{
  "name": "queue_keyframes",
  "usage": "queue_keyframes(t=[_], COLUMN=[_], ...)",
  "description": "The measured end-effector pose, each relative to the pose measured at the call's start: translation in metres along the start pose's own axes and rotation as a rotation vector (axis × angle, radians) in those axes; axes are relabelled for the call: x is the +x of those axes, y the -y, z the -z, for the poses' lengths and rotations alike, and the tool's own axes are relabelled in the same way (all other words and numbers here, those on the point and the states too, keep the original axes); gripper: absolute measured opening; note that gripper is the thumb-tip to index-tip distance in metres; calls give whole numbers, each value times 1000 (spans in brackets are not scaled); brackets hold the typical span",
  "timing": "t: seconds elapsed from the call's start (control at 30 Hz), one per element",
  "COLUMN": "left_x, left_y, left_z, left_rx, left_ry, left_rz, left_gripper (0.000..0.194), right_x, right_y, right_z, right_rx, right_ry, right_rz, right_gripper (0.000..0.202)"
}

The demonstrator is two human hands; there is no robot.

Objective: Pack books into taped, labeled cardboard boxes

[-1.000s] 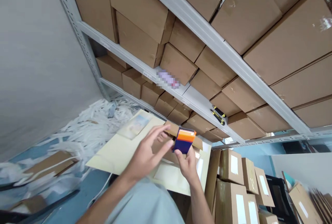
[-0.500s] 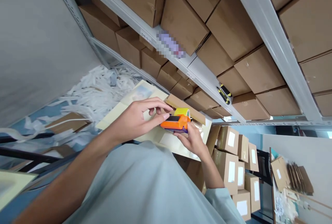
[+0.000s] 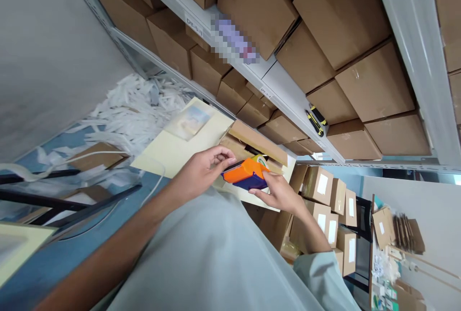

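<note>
My right hand [image 3: 281, 192] is wrapped round the right end of an orange and dark blue tape dispenser [image 3: 247, 174], held above a cream table [image 3: 158, 150]. A roll of yellowish tape [image 3: 260, 159] shows at the dispenser's far side. My left hand [image 3: 207, 169] is closed at the dispenser's left end, thumb and fingertips pinched together. What lies between those fingertips is too small to tell. Just beyond the hands an opened cardboard box [image 3: 234, 146] rests on the table, something dark inside it. A clear plastic bag with a printed picture [image 3: 190, 119] lies left of the box.
Shelves [image 3: 288, 94] packed with cardboard boxes [image 3: 374, 82] rise ahead. Two yellow-black box cutters [image 3: 315, 121] sit on one shelf. White paper strips [image 3: 133, 104] are heaped on the floor at left. Labelled cartons [image 3: 319, 186] are stacked at right, and a black metal frame [image 3: 72, 210] stands at lower left.
The dispenser has tilted, showing more of its blue side and less of the tape roll. My left fingers have curled in from a more stretched pose. The view has shifted slightly.
</note>
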State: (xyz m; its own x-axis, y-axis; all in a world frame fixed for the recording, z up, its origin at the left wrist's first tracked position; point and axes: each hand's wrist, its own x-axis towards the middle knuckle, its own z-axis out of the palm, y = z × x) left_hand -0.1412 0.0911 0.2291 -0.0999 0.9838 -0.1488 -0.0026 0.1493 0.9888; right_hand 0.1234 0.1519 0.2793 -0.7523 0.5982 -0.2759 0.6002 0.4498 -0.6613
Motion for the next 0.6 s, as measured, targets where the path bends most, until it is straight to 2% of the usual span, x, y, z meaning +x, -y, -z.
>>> queue_keyframes(t=[0.1,0.17,0.23,0.33,0.47,0.6], left_x=[-6,-6,-2,14,38,47], left_y=[14,17,18,22,38,54], left_z=[-18,-23,-18,1,20,14], left_rx=[52,99,145,163,28,-235], left_ry=[-138,-210,-300,-454,-451,-443], left_rz=[-4,-10,-9,19,67,82], left_gripper=[40,35,30,23,22,38], right_x=[-3,-6,-11,-15,-5,19], right_y=[1,1,-1,-7,-20,-43], right_z=[20,40,64,99,129,132], right_rx=[5,3,7,56,170,393], right_ry=[115,202,272,343,428,527], right_rz=[-43,-91,-151,-232,-316,-382], right_gripper=[44,44,44,42,43,53])
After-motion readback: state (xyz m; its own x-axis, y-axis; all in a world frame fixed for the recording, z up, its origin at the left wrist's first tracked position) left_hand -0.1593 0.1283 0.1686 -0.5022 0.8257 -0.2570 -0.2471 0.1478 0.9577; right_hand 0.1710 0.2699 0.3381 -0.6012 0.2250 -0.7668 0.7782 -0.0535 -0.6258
